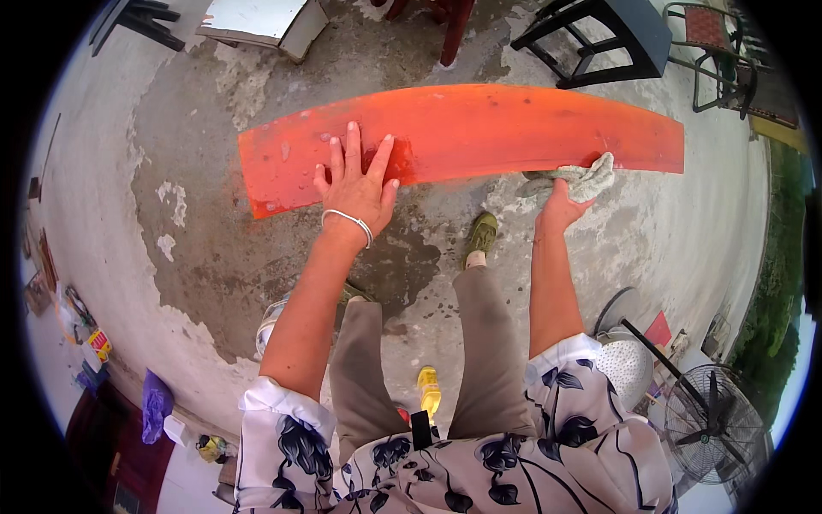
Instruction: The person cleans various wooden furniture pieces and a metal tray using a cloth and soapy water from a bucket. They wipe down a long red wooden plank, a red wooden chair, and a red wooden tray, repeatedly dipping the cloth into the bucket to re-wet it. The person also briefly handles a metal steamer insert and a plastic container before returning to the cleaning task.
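A long orange-red panel (475, 128), its material unclear, spans the view in front of me and looks bent by the lens. Water drops and wet patches show on its left part. My left hand (357, 183), with a silver bangle at the wrist, rests on the panel with fingers spread and holds nothing. At the panel's near edge, right of centre, my right hand (562, 204) grips a grey-white cloth (594, 178). Part of the cloth lies against the panel; the fingers of that hand are mostly hidden behind it.
Beyond the panel stand a dark stool (632, 45), a white-topped box or table (257, 22) and a folding chair (706, 29). The concrete floor (205, 276) has wet patches. A pedestal fan (709, 417) and perforated metal basin (623, 366) are at the lower right; a bucket (266, 324) is near my left arm.
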A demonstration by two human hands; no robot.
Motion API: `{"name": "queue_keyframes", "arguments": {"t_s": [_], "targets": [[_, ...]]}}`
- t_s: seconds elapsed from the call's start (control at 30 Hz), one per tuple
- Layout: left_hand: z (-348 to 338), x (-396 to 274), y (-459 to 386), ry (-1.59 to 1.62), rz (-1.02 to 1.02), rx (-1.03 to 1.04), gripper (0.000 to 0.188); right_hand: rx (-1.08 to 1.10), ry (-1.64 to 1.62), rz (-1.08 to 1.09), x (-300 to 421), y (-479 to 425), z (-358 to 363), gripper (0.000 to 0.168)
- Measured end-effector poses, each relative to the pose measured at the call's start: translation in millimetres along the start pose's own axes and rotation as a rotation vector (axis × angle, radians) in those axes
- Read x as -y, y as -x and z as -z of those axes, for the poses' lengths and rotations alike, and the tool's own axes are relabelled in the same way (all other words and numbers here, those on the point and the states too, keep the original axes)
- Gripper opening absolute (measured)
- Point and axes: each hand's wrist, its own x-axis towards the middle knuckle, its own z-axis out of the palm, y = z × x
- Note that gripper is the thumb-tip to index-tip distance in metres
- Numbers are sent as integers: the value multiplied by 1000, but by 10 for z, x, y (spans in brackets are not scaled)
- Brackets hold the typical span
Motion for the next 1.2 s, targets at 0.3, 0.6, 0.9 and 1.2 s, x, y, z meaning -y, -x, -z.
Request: {"name": "queue_keyframes", "arguments": {"t_s": [0.3,0.6,0.9,1.2], "targets": [[-730,2515,2046,460,572,-533,48,177,-137,-746,-1941,2472,-864,41],[-1993,2325,2794,975,726,-339,41,210,189,-1204,-2773,3035,-579,38],[-1916,1633,2537,1267,708,-362,32,735,319,-457,-615,2523,-607,35],[-2075,963,2063,1662,616,-281,51,977,748,-424,-1189,2422,-314,46]]}}
